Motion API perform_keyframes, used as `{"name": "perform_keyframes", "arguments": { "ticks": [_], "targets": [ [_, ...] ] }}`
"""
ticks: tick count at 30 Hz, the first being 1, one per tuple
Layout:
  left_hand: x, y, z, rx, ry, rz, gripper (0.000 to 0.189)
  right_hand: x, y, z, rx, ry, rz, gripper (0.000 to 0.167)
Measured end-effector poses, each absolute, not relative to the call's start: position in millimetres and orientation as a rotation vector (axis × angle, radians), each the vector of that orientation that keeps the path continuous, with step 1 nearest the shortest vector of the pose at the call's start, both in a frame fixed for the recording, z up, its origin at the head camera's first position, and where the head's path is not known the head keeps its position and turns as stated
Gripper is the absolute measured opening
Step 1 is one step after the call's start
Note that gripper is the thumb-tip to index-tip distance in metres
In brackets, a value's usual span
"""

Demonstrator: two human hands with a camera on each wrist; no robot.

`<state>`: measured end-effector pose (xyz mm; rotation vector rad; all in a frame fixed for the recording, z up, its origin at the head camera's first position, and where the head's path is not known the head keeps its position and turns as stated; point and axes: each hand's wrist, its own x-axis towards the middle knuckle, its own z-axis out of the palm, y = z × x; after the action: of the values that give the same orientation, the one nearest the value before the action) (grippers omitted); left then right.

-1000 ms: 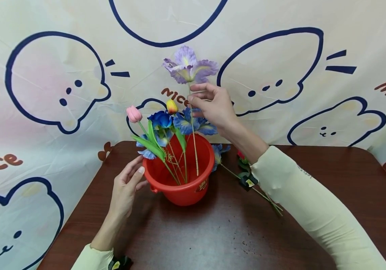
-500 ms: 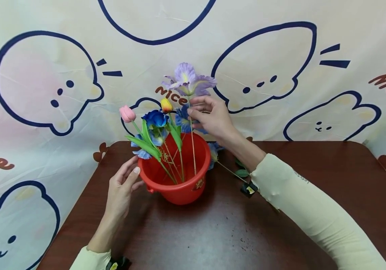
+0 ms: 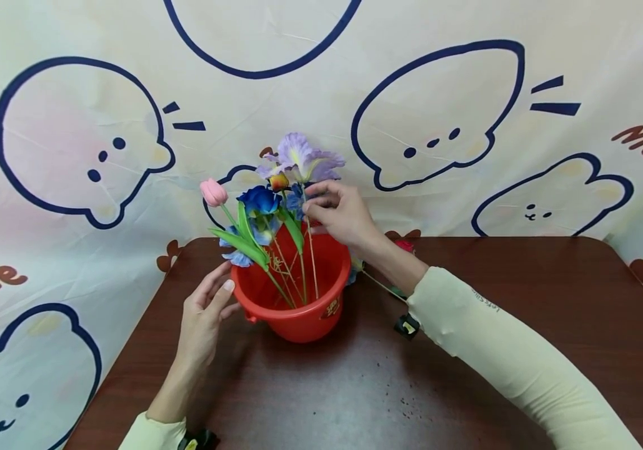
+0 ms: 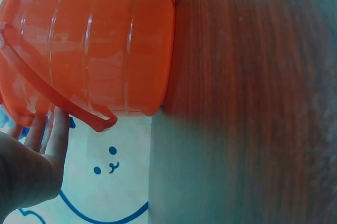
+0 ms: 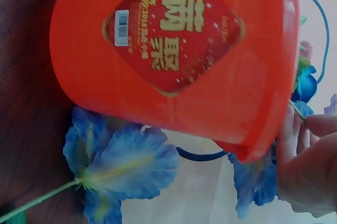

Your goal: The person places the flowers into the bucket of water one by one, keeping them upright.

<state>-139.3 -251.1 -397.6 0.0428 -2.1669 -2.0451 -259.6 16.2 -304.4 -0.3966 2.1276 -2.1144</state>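
A red plastic bucket (image 3: 299,322) stands on the table, holding a pink tulip (image 3: 214,192), a yellow-orange tulip (image 3: 279,182), a dark blue flower (image 3: 259,200) and light blue irises. My right hand (image 3: 340,212) pinches the stem of a purple iris (image 3: 301,159) just below its bloom; the stem reaches down inside the bucket. My left hand (image 3: 205,319) is at the bucket's left side, its fairly straight fingers touching the outside near the rim. In the left wrist view those fingers (image 4: 57,134) meet the bucket wall beside its hanging handle (image 4: 58,95).
Right of the bucket, a blue iris (image 5: 126,161) lies on the dark brown table (image 3: 321,400), and a red flower (image 3: 404,245) shows behind the right forearm. Small dark specks (image 3: 405,400) dot the tabletop. A cartoon-printed cloth (image 3: 428,112) hangs behind.
My right hand has moved down and slightly left with the purple iris, its bloom now close to the other flowers. The left hand stays at the bucket's side; the camera view shifted slightly.
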Motion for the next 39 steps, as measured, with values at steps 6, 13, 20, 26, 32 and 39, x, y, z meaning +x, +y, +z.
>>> {"name": "perform_keyframes", "arguments": {
  "ticks": [6,13,20,26,32,39],
  "targets": [
    [-139.5,-250.6,-397.1,0.041,-2.178,-2.040,0.050,-258.0,7.2,-312.7,-0.389,2.128,-2.057,0.021],
    [-140.4,-250.9,-395.9,0.039,-2.196,-2.028,0.051,-256.8,3.8,-315.3,-0.422,2.154,-1.969,0.021],
    [-139.8,-251.3,-397.4,0.047,-2.187,-2.032,0.050,-256.5,0.4,-316.0,-0.414,2.117,-1.961,0.022],
    [-140.2,-250.8,-398.4,0.031,-2.189,-2.040,0.050,-254.3,8.5,-313.7,-0.346,2.096,-2.011,0.025],
    [-140.7,-251.4,-397.4,0.037,-2.201,-2.028,0.051,-253.9,20.0,-312.5,-0.308,2.134,-2.035,0.032],
    [-139.5,-252.6,-398.9,0.049,-2.186,-2.031,0.050,-251.5,24.8,-310.5,-0.301,2.124,-2.042,0.042]
  ]
}}
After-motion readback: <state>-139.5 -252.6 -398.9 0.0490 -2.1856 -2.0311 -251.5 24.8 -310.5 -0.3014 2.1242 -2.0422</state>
